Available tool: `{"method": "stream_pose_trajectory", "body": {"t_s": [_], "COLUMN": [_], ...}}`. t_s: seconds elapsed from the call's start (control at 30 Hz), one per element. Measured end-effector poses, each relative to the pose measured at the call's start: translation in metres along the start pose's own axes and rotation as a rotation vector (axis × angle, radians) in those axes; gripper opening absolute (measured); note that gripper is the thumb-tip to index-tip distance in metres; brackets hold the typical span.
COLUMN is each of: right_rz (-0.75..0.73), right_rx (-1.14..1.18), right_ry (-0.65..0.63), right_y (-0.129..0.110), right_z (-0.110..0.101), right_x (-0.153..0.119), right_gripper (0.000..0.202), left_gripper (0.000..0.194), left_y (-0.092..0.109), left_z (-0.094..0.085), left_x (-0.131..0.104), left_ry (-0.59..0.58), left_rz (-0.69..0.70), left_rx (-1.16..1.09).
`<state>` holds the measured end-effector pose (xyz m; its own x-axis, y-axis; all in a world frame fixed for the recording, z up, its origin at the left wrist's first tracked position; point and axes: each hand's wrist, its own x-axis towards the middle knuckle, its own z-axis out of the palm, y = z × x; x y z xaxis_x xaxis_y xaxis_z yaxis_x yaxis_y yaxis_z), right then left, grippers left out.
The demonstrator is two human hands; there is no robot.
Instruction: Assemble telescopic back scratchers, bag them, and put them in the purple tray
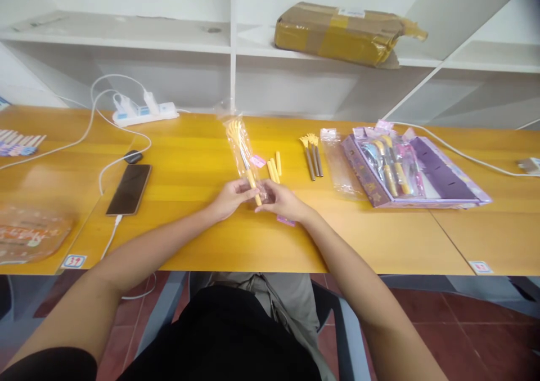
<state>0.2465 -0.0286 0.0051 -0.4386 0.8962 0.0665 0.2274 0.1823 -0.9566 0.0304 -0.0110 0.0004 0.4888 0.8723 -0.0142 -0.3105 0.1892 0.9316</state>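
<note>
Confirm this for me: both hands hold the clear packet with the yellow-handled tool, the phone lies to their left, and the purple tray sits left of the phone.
Not quite. The head view shows both the left hand and right hand on the clear packet, and the phone to their left, but the purple tray sits far to the right of the hands, not left of the phone.

Desk [379, 240]: yellow-orange wood grain, taken as landmark.
- At its centre, clear plastic sleeve [241, 144] holding a yellow-handled item with a yellow fan-shaped head; small pink label on it.
- Just right of the sleeve, loose yellow sticks [274, 168].
- Further right, two tools [313, 155], grey stems, yellow tips.
- Right end, purple tray [455, 185] with pale star print; contents yellow, blue, pink.
- Left part, black phone [129, 188], white cable; white power strip [143, 111] behind.
- On the white shelf above, brown parcel [346, 32] with yellow-brown tape.
</note>
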Motion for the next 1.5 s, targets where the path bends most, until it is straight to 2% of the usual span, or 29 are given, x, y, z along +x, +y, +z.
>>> {"method": "stream_pose_trajectory", "body": {"t_s": [0.13, 0.23, 0.3, 0.37, 0.5, 0.53, 0.6, 0.8, 1.07, 1.27, 1.4, 1.5], "right_rz": [-0.035, -0.088, -0.122, -0.162, -0.280, -0.303, -0.321, -0.288, -0.267, -0.173, -0.156, -0.114], "right_rx": [0.032, 0.051, 0.031, -0.016, -0.158, -0.182, -0.198, -0.195, -0.218, -0.214, -0.214, -0.185], "right_ry": [0.015, 0.009, 0.009, 0.022, 0.055, 0.059, 0.069, 0.096, 0.175, 0.145, 0.134, 0.137], "right_y": [-0.007, -0.011, -0.013, -0.015, -0.022, -0.023, -0.026, -0.027, -0.027, -0.025, -0.025, -0.023], "right_z": [-0.007, -0.015, -0.018, -0.019, -0.019, -0.019, -0.019, -0.015, -0.012, -0.013, -0.011, -0.009], "right_x": [-0.003, -0.006, -0.008, -0.009, -0.010, -0.010, -0.010, -0.010, -0.008, -0.009, -0.008, -0.008], "right_gripper": [0.081, 0.097, 0.101, 0.090, 0.034, 0.028, 0.027, 0.030, 0.030, 0.024, 0.028, 0.033], "left_gripper": [0.044, 0.046, 0.047, 0.050, 0.054, 0.054, 0.054, 0.052, 0.053, 0.055, 0.059, 0.053], "left_y": [0.003, 0.006, 0.008, 0.009, 0.008, 0.006, 0.003, -0.002, 0.001, 0.006, 0.007, 0.004], "left_z": [-0.001, -0.002, -0.002, -0.002, -0.002, -0.002, -0.002, -0.002, -0.001, 0.001, 0.001, 0.000], "left_x": [0.003, 0.004, 0.004, 0.005, 0.005, 0.005, 0.005, 0.004, 0.004, 0.002, 0.002, 0.003], "left_ry": [0.087, 0.096, 0.101, 0.106, 0.080, 0.071, 0.055, 0.001, -0.011, -0.045, -0.060, -0.067], "left_rz": [0.006, -0.011, -0.037, -0.054, -0.039, -0.034, -0.027, -0.006, -0.011, 0.001, -0.008, -0.001], "left_rx": [-0.081, -0.144, -0.161, -0.166, -0.122, -0.102, -0.060, 0.048, 0.008, 0.061, 0.102, 0.136]}}
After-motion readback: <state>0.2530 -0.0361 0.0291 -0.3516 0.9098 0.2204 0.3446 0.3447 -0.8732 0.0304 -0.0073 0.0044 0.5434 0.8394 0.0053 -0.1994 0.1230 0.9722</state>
